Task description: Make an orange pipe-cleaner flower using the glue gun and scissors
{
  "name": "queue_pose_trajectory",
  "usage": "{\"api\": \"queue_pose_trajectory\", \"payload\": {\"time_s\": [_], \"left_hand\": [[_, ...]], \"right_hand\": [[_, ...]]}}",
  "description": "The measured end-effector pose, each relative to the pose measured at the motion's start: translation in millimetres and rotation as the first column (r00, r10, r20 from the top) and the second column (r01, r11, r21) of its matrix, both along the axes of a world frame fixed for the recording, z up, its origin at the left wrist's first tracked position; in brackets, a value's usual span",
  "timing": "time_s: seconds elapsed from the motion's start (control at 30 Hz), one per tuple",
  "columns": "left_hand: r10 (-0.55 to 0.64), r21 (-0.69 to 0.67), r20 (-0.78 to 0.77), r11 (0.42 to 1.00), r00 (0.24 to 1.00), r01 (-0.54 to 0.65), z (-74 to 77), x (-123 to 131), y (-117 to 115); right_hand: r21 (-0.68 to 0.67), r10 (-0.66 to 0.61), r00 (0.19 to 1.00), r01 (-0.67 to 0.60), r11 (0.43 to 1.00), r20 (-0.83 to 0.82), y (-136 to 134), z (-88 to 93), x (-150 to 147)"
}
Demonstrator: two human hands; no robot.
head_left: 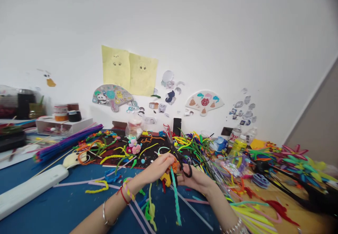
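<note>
Between my hands is a small orange fuzzy piece (173, 166), its exact shape partly covered by my fingers. A twisted teal pipe cleaner (175, 195) hangs down from it. The closed fingers of my left hand (163, 164) pinch the orange piece from the left. My right hand (196, 179) has a pair of scissors (185, 160) hooked on its fingers by the black handles, blades pointing up and away from me. The right fingertips are close to the orange piece; whether they touch it I cannot tell. A yellow and red piece (166, 180) lies on the blue mat beneath.
Pipe cleaners in many colours (198, 146) heap up behind and right of my hands. A long white tool (31, 190) lies at left near a purple-blue bundle (68, 142). Bottles (239, 143) and a dark phone (177, 125) stand by the wall.
</note>
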State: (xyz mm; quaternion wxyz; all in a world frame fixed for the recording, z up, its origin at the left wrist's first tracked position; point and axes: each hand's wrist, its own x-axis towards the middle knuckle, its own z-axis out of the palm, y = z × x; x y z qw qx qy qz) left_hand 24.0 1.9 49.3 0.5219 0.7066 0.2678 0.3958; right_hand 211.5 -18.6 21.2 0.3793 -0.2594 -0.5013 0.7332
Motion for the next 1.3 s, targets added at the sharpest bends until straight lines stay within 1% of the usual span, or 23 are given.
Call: {"api": "queue_pose_trajectory", "payload": {"time_s": [0.1,0.17,0.23,0.3,0.33,0.4,0.47,0.53,0.63,0.7,0.8,0.9,0.93,1.1,1.23,1.3], "left_hand": [[0.009,0.073,-0.058,0.997,0.998,-0.005,2.9,-3.6,-0.9],[0.043,0.107,-0.028,0.993,0.999,-0.04,2.7,-8.1,3.4],[0.074,0.065,0.055,0.995,0.996,-0.077,-0.4,-14.3,11.7],[0.099,-0.05,0.171,0.995,0.98,-0.092,-6.8,-21.4,22.0],[0.111,-0.109,0.236,0.99,0.965,-0.087,-11.0,-25.0,27.1],[0.136,-0.19,0.359,0.979,0.923,-0.07,-20.0,-31.6,35.8],[0.169,-0.223,0.459,0.972,0.872,-0.071,-28.0,-37.0,41.6],[0.195,-0.214,0.517,0.972,0.833,-0.095,-33.0,-40.6,44.0],[0.214,-0.143,0.54,0.976,0.814,-0.162,-34.3,-42.9,42.2],[0.218,-0.089,0.528,0.975,0.821,-0.201,-33.6,-43.1,39.1],[0.206,-0.05,0.505,0.977,0.838,-0.21,-33.6,-42.8,34.4],[0.22,-0.039,0.49,0.972,0.843,-0.231,-34.8,-42.5,31.0],[0.229,-0.04,0.482,0.97,0.846,-0.24,-35.3,-42.3,30.2],[0.246,-0.033,0.438,0.965,0.864,-0.258,-37.4,-39.7,27.1],[0.283,-0.023,0.365,0.955,0.887,-0.295,-36.8,-37.3,25.1],[0.303,-0.035,0.318,0.951,0.898,-0.308,-36.2,-36.7,24.6]], "right_hand": [[-0.015,0.015,1.0,-0.015,1.0,0.025,3.6,-1.6,-3.1],[0.015,-0.008,1.0,0.008,1.0,0.022,8.9,-3.6,-4.3],[0.075,-0.082,0.996,0.08,0.994,0.022,17.6,-6.4,-4.1],[0.195,-0.227,0.969,0.205,0.959,0.095,29.6,-11.5,-2.8],[0.279,-0.321,0.934,0.269,0.922,0.157,36.2,-15.3,-2.1],[0.481,-0.525,0.808,0.361,0.799,0.267,47.8,-25.1,-1.5],[0.645,-0.669,0.677,0.368,0.67,0.308,54.2,-36.6,-2.1],[0.77,-0.751,0.568,0.293,0.567,0.337,54.2,-47.5,-2.7],[0.898,-0.861,0.379,0.144,0.416,0.339,47.9,-59.2,-1.9],[0.935,-0.897,0.298,0.038,0.351,0.325,44.2,-63.1,-1.2],[0.959,-0.921,0.266,-0.081,0.272,0.284,42.2,-64.3,-2.3],[0.976,-0.948,0.247,-0.134,0.169,0.199,42.6,-63.5,-4.4],[0.979,-0.956,0.237,-0.143,0.144,0.175,42.7,-63.4,-4.7],[0.98,-0.976,0.191,-0.191,0.064,0.101,42.6,-64.2,-2.5],[0.968,-0.978,0.204,-0.252,-0.009,0.044,42.1,-63.2,-0.8],[0.96,-0.98,0.199,-0.276,-0.037,0.02,41.9,-61.3,-0.7]]}}
